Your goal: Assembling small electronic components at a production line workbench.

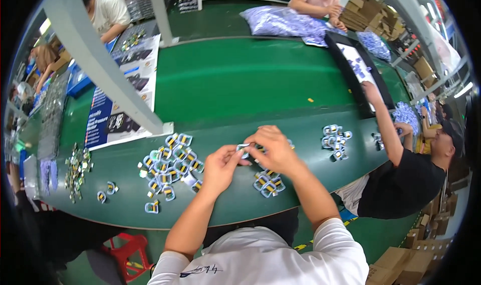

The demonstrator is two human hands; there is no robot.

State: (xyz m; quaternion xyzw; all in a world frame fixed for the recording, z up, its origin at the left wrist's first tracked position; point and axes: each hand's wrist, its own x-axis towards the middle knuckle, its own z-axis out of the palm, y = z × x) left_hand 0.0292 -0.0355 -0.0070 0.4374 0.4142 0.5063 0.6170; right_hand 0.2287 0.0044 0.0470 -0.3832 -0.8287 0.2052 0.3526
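Observation:
Between my two hands is a small rounded plastic part (244,150) with a pale bluish rim. My left hand (220,168) pinches it from the left with thumb and forefinger. On its other side my right hand (275,151) bends over it, fingers closed against it; the fingers hide most of the part. Left of my left hand lies a loose pile of similar pale-rimmed parts (173,165) with yellow and black insides. A smaller group of these parts (269,183) sits just below my right hand.
Another cluster of parts (336,142) lies to the right, near a person in a black shirt (408,184) reaching into a black-rimmed tray (372,64). A grey post (100,59) rises from the green table (240,92) beside a printed sheet (144,92). A red stool (131,252) stands below left.

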